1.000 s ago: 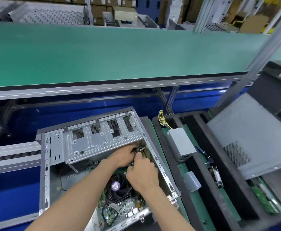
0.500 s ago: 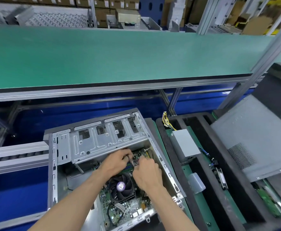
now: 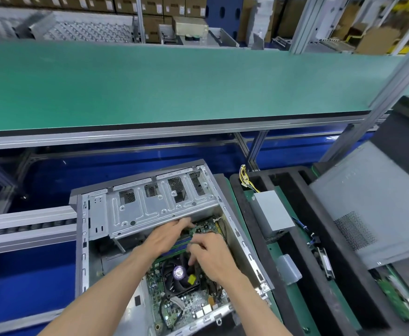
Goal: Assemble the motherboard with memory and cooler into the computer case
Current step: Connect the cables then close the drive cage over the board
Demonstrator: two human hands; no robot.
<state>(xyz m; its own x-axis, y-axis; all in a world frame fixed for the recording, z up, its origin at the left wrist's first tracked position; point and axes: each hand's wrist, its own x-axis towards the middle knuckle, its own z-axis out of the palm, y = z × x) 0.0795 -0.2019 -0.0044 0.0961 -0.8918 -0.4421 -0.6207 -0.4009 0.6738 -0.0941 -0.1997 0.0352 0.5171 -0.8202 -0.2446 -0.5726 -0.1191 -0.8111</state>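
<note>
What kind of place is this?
Most likely a computer assembly line in a factory: a long green conveyor belt, an open computer case being worked on, and stacked cardboard boxes behind.

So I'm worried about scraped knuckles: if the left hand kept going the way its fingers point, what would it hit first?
Probably the metal drive cage: the left hand points toward its lower edge, fingertips already close. Depth is unclear, so it might slip underneath.

One head-worn, wide-angle view looks forward and steeply down from above the person's forearms — close over the open computer case (image 3: 147,214), which fills the lower middle. Higher in the picture it takes in the green conveyor belt (image 3: 174,83) running across and, far off, shelving — straight lines bow toward the edges.
</note>
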